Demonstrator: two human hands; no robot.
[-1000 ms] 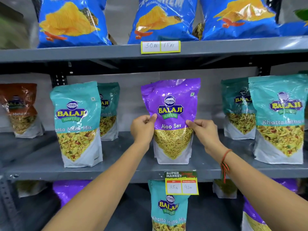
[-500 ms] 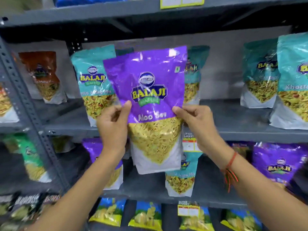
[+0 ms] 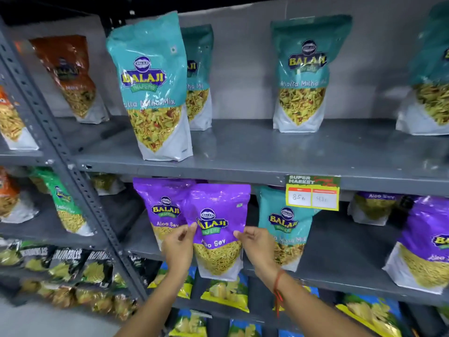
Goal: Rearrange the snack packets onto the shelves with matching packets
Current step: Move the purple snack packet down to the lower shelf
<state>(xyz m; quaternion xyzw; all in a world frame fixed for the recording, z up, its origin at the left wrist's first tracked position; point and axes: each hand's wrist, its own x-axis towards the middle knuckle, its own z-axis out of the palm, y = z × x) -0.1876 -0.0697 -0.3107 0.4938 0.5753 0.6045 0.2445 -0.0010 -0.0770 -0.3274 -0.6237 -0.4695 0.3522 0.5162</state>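
Note:
A purple Aloo Sev packet (image 3: pixel 217 220) is upright at the front edge of the lower shelf (image 3: pixel 340 283), held by both sides. My left hand (image 3: pixel 179 246) pinches its left edge and my right hand (image 3: pixel 257 244) pinches its right edge. Just behind and to its left stands a second purple Aloo Sev packet (image 3: pixel 163 207). A teal Khatta Mitha Mix packet (image 3: pixel 285 224) stands right of it on the same shelf. More purple packets (image 3: pixel 422 242) are at the far right.
The upper shelf (image 3: pixel 267 156) carries teal Khatta Mitha Mix packets (image 3: pixel 151 88) and an orange-brown packet (image 3: pixel 70 76). A yellow price tag (image 3: pixel 313 194) hangs from its edge. A perforated grey upright (image 3: pixel 60 152) divides the bays. Chip packets (image 3: pixel 226 293) fill the rows below.
The purple packet has been carried down from in front of the upper shelf to the lower shelf, beside the other purple packet. Both hands stay on its sides. The view has dropped.

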